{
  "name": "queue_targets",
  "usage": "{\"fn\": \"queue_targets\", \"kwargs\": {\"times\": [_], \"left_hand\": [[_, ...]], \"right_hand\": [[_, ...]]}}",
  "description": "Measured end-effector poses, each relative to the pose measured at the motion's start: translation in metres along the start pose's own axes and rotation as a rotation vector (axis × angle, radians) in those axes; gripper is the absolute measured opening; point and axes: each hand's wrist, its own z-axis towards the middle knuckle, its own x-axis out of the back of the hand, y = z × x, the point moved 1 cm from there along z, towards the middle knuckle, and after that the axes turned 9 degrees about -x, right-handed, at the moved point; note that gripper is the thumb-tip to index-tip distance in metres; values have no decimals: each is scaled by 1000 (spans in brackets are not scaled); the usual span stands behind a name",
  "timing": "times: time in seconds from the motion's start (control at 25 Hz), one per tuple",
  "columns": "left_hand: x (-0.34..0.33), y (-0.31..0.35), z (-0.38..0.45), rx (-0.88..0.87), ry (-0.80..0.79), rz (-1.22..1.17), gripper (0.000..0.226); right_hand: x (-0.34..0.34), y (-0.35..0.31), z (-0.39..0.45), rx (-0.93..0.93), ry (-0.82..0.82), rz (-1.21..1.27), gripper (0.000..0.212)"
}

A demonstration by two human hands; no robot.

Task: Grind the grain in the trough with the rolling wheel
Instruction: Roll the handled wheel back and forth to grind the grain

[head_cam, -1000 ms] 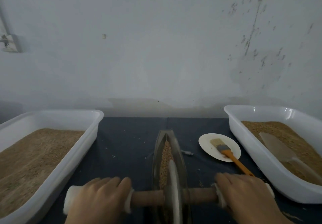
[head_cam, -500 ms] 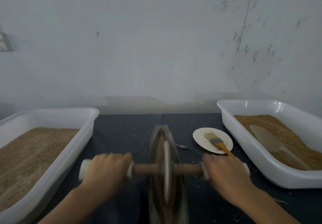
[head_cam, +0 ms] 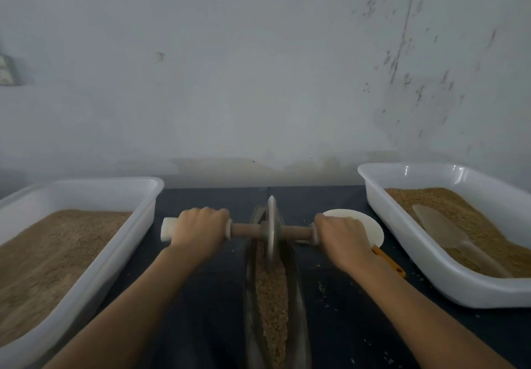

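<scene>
Dark tabletop [head_cam: 207, 297], upright wheel [head_cam: 271, 233] (metal), grain-filled trough [head_cam: 298, 311]

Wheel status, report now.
Left hand and right hand grip the axle. Wheel at trough's far end, grain behind. Nothing blocking.

The trough [head_cam: 297, 305] is a narrow, boat-shaped grey vessel lying on the dark table, running straight away from the viewer. Coarse brown grain [head_cam: 271, 297] fills its channel along the near stretch. The rolling wheel [head_cam: 271, 233] is a thin grey disc standing upright on edge in the trough near its far end, its lower rim sunk in the grain. A wooden axle [head_cam: 296, 232] runs crosswise through its hub, with white ends.
</scene>
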Motion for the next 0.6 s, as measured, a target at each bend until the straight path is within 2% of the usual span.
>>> {"fn": "queue_targets", "kwargs": {"times": [0.12, 0.2, 0.24, 0.32, 0.4, 0.48, 0.6], "left_hand": [[-3, 6, -43, -70, 16, -81, 22], [-7, 16, -92, -114, 131, -208, 35], [-8, 16, -108, -86, 127, -259, 37], [-7, 13, -121, -40, 89, -266, 32], [-1, 12, -104, -28, 14, -296, 21], [7, 13, -76, -22, -83, -232, 16], [2, 3, -28, 28, -98, -174, 12]], "right_hand": [[-1, 10, -37, 77, -34, 39, 18], [2, 16, -77, 181, 66, 76, 18], [2, 20, -92, 225, 159, 131, 14], [14, 19, -97, 238, 194, 193, 7], [16, 11, -82, 275, 82, 125, 4], [10, 5, -55, 155, -75, 27, 13], [7, -4, -19, 91, 46, -24, 22]]}}
